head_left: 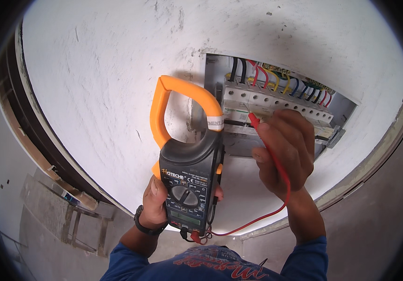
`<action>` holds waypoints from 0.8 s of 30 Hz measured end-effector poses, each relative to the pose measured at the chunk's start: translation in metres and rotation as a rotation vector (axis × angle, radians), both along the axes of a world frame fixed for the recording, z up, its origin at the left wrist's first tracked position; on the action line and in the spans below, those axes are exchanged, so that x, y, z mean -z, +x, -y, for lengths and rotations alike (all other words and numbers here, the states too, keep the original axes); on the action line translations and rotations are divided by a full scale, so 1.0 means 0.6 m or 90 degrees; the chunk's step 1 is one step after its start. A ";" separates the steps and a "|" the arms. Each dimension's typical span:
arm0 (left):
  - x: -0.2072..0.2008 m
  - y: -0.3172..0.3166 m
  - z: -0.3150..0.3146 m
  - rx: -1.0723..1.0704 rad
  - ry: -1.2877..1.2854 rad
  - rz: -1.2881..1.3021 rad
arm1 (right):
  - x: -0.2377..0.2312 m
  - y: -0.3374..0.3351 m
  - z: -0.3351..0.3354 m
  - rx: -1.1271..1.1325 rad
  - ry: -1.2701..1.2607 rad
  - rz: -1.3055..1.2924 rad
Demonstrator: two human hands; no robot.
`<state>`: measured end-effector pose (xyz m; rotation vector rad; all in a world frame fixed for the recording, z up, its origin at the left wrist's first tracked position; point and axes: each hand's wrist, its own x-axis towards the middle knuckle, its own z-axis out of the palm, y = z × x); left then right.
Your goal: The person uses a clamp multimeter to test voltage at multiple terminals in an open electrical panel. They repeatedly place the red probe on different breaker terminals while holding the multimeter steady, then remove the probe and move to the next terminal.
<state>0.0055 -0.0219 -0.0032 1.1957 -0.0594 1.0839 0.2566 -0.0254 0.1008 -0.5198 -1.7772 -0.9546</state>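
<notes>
My left hand (153,202) is wrapped round the lower body of a black and orange clamp meter (185,161), held upright with its dial and small display facing me. The meter's orange jaw is closed, with no wire through it. My right hand (291,147) grips a red test probe (254,120). Its thin metal tip points up at the row of white circuit breakers (283,104); whether it touches one I cannot tell. A red lead (283,189) loops from the probe down to the meter's base, where a black plug (184,232) also sits.
The breakers sit in a recessed box in a rough white wall (107,70). Black, red, yellow and blue wires (269,77) enter them from above. A wooden frame (86,229) stands low at the left. A dark-edged opening borders the wall's left side.
</notes>
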 end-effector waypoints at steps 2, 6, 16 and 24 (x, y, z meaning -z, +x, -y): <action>-0.003 0.002 -0.001 -0.002 0.006 0.023 | 0.003 0.002 0.004 -0.006 -0.018 0.016; -0.012 0.014 0.006 -0.132 0.002 -0.062 | 0.009 0.002 0.009 -0.004 -0.021 0.028; -0.013 0.013 -0.003 -0.113 -0.006 -0.038 | 0.004 -0.010 0.010 0.015 -0.007 0.021; -0.015 0.012 -0.003 -0.105 -0.024 -0.009 | 0.006 -0.023 0.006 0.058 -0.016 0.032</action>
